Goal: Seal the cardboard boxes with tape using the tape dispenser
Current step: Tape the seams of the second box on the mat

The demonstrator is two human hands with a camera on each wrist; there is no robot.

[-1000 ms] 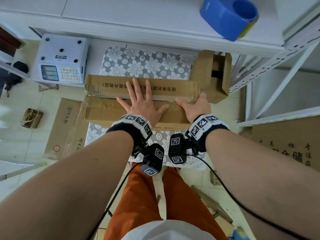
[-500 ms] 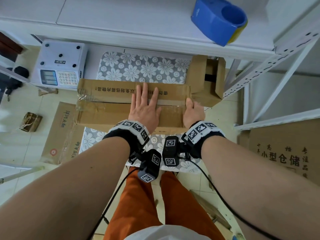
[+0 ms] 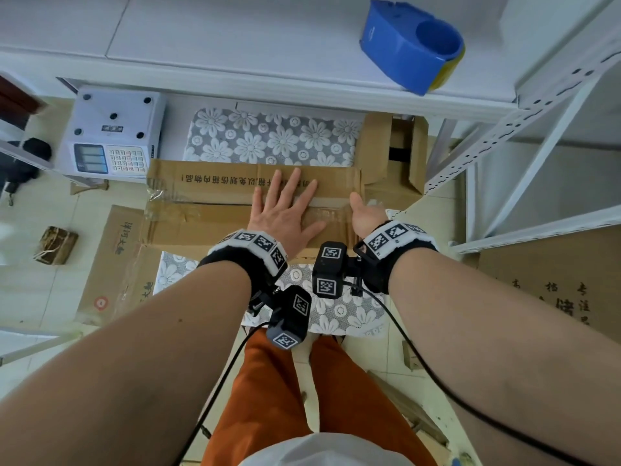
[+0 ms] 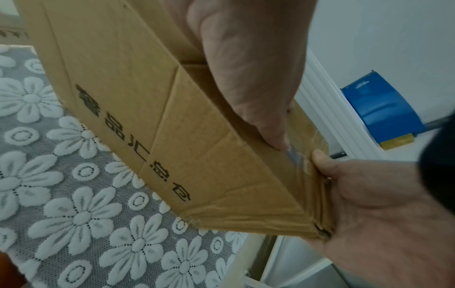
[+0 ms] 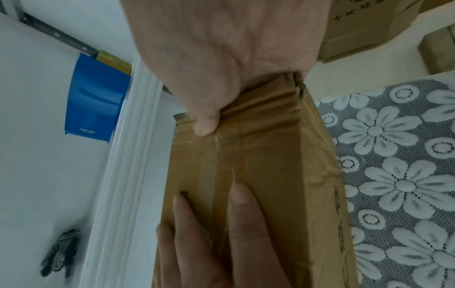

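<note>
A long brown cardboard box (image 3: 201, 210) lies on the flowered cloth, with clear tape along its top seam. My left hand (image 3: 285, 210) lies flat on the box top, fingers spread and straight. My right hand (image 3: 368, 213) cups the box's right end, thumb on top over the tape and palm against the end face; its fingers are hidden. In the left wrist view my thumb (image 4: 258, 117) presses the top edge of the box (image 4: 172, 136). The right wrist view shows my thumb (image 5: 206, 124) on the taped box (image 5: 265, 175). The blue tape dispenser (image 3: 410, 52) sits on the white shelf above, untouched.
A white electronic scale (image 3: 114, 136) stands at the back left. An open cardboard box (image 3: 396, 156) stands just right of the long box. Flattened cardboard (image 3: 114, 264) lies on the floor at left. A white metal rack (image 3: 504, 129) rises at right.
Both hands slid rightward along the taped seam. My right hand went from lying flat on the box top to cupping the box's right end.
</note>
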